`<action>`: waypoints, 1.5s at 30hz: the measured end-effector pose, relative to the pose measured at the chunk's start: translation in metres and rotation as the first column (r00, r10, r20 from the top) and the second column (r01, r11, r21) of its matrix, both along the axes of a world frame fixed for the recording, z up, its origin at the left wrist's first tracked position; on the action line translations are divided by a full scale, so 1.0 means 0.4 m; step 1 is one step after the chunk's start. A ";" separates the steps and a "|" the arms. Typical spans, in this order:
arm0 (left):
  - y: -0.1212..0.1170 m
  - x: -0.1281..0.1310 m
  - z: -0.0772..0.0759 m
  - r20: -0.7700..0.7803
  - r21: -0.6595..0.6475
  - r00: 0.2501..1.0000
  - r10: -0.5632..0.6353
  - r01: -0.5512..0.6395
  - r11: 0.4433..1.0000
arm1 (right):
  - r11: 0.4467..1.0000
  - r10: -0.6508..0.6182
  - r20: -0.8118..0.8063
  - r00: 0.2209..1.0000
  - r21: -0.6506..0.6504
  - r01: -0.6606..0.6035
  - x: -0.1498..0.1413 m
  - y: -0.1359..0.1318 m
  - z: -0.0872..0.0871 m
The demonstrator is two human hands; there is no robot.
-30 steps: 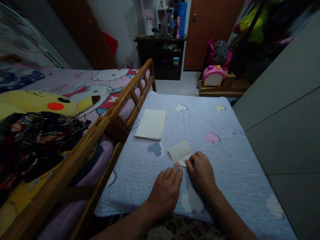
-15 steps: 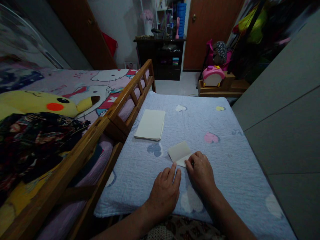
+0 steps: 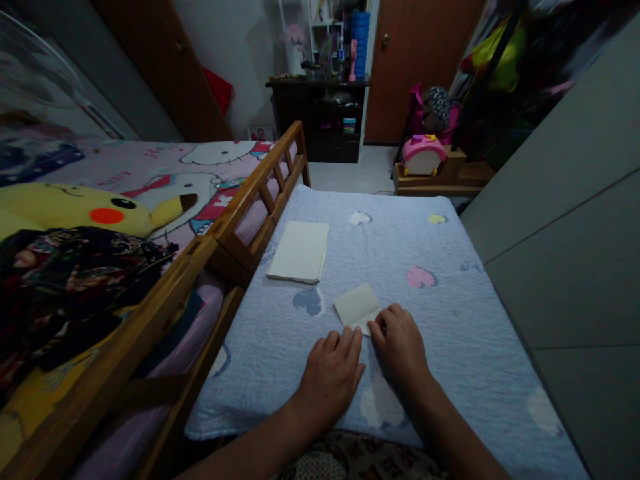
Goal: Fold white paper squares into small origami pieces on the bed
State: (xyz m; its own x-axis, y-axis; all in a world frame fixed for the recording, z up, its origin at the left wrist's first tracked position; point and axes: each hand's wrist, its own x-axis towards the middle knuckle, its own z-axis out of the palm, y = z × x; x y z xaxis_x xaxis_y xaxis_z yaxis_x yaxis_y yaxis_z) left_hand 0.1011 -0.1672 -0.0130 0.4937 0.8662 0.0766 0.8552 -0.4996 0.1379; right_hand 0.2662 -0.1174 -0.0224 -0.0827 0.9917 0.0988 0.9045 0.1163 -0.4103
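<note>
Left hand (image 3: 330,380) flatter; paper (image 3: 356,307) under fingers (image 3: 393,317)

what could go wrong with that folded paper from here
The soft, quilted bed cover under the folded paper may make any crease come out uneven. The right hand is only at one corner, so the paper could slip or spring open. The loose stack of paper lies close to the wooden bed rail, so a careless reach might knock it against the rail.

Bare hands (image 3: 330,380) and forearms (image 3: 240,457), dark floral cloth (image 3: 360,460) across the lap
</note>
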 end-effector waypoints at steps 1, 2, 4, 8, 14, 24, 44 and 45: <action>0.002 0.001 -0.001 -0.002 -0.002 1.000 0.000 0.000 1.000 | 1.000 -0.002 0.001 1.000 -0.006 0.002 0.000 0.001 0.001; 0.003 0.002 -0.002 -0.005 -0.005 1.000 0.000 0.000 1.000 | 1.000 -0.006 0.003 1.000 -0.010 0.006 -0.001 0.001 0.002; 0.004 0.003 -0.003 -0.015 -0.014 1.000 0.003 -0.003 1.000 | 1.000 -0.014 0.009 1.000 -0.018 0.014 -0.002 0.003 0.004; 0.006 0.004 -0.004 -0.018 -0.027 1.000 0.010 -0.010 1.000 | 0.999 -0.023 0.018 1.000 -0.042 0.024 -0.004 0.004 0.008; 0.001 -0.001 -0.012 0.002 -0.016 1.000 0.019 -0.019 1.000 | 0.998 -0.018 0.005 1.000 -0.063 0.018 -0.003 0.005 0.016; 0.001 -0.004 -0.020 0.021 0.036 1.000 -0.021 0.020 0.999 | 0.999 -0.019 -0.001 1.000 -0.047 0.019 -0.001 0.005 0.010; 0.016 -0.030 -0.018 0.058 -0.013 0.994 -0.090 0.091 0.996 | 0.998 -0.040 0.207 0.978 0.061 0.028 -0.036 -0.027 0.014; 0.018 -0.030 -0.017 0.063 -0.018 0.994 -0.092 0.094 0.995 | 0.998 -0.039 0.212 0.976 0.060 0.027 -0.039 -0.031 0.018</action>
